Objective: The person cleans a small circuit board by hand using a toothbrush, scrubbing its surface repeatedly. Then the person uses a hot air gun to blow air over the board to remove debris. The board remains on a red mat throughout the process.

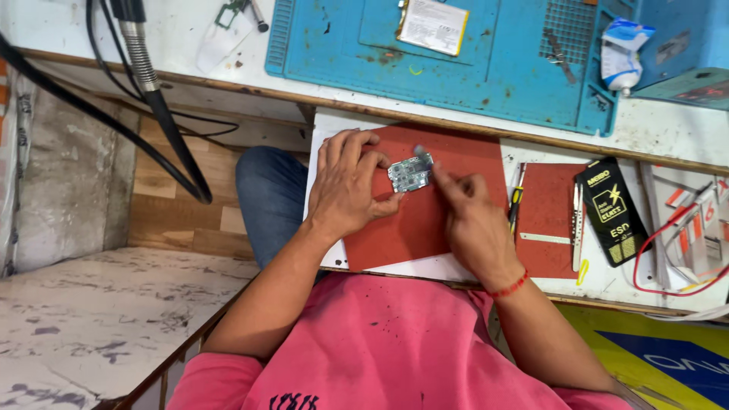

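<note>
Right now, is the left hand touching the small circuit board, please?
Touching: the head view shows the left hand with fingertips pressed against the circuit board edge.

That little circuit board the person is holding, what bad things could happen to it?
The small circuit board is pinned only by the left hand's fingertips on the red mat, so it might slip while the right hand works on its top edge. Bare fingers touch it, which could smudge or harm tiny parts. The screwdriver and tweezers lie close by the right wrist and could get knocked.
</note>
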